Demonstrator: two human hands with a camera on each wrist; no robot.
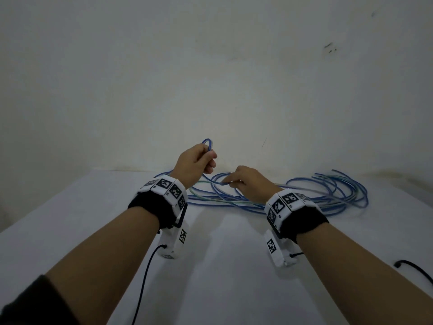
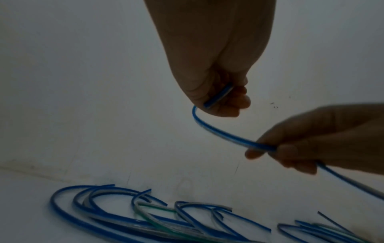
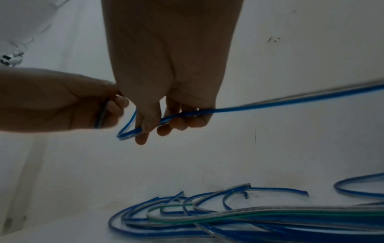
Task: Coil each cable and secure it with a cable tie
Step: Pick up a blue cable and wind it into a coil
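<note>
Both hands hold one blue-and-clear cable (image 2: 218,131) above the white table (image 1: 222,266). My left hand (image 1: 199,161) is raised and grips its end, folded into a small loop (image 1: 207,143) that sticks out above the fingers. My right hand (image 1: 243,181), lower and to the right, pinches the same cable (image 3: 259,106) a short way along. In the left wrist view the cable runs from my left hand (image 2: 218,92) down to my right hand (image 2: 295,148). In the right wrist view my right hand (image 3: 166,121) is in the middle and my left hand (image 3: 79,106) at the left.
A loose heap of blue cables (image 1: 316,195) with one green cable (image 1: 234,202) among them lies along the table's far edge against the white wall (image 1: 210,78). A black lead (image 1: 417,270) lies at the right front, and another black lead (image 1: 145,277) hangs under my left forearm.
</note>
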